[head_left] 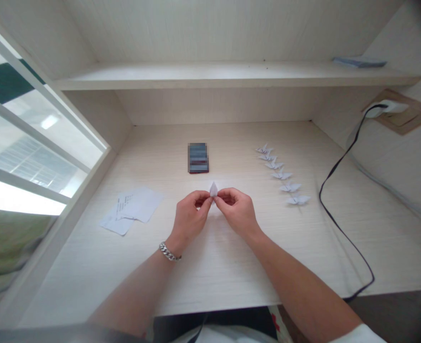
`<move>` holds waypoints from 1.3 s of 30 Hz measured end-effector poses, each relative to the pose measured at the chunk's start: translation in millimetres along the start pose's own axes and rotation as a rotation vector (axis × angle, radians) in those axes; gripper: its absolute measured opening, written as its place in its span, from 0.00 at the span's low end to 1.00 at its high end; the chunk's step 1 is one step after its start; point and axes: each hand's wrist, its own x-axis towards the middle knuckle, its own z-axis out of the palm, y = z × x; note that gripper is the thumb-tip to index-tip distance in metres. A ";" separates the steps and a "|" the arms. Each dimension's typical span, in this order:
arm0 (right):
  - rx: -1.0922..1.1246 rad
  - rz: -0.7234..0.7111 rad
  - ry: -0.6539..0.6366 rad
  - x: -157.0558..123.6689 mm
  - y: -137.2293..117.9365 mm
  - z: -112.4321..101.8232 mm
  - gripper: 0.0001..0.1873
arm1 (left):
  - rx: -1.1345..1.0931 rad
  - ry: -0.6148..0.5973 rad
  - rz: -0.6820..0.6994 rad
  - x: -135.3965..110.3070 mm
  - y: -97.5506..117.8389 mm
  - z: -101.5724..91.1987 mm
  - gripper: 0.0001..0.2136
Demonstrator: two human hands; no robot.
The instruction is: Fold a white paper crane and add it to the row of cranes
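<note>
Two hands — left hand (190,214) and right hand (241,210) — meet above the desk (153,155), thumbs and forefingers pinched closed on the lower sides of a small folded white paper (213,188), its pointed tip projecting between them. This paper should prove light, crisp and easily creased or torn, best gripped by its lower sides with the tip left free. Printed lines on the loose sheets (140,204) at left are too small to read; no brand shows.
</note>
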 end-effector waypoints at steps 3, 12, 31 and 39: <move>-0.027 -0.023 0.008 1.0 0.4 0.4 0.07 | 0.026 -0.003 0.030 -0.9 -0.1 0.8 0.08; -0.072 -0.058 0.017 0.1 -3.0 -0.6 0.06 | 0.161 0.044 0.111 -2.0 1.7 2.1 0.07; -0.024 -0.155 0.042 -6.4 -5.4 3.5 0.10 | 0.222 0.163 0.239 -3.2 0.1 4.1 0.08; 0.253 -0.073 0.043 0.8 -6.4 -1.1 0.08 | 0.067 0.088 0.278 -5.6 5.4 5.8 0.11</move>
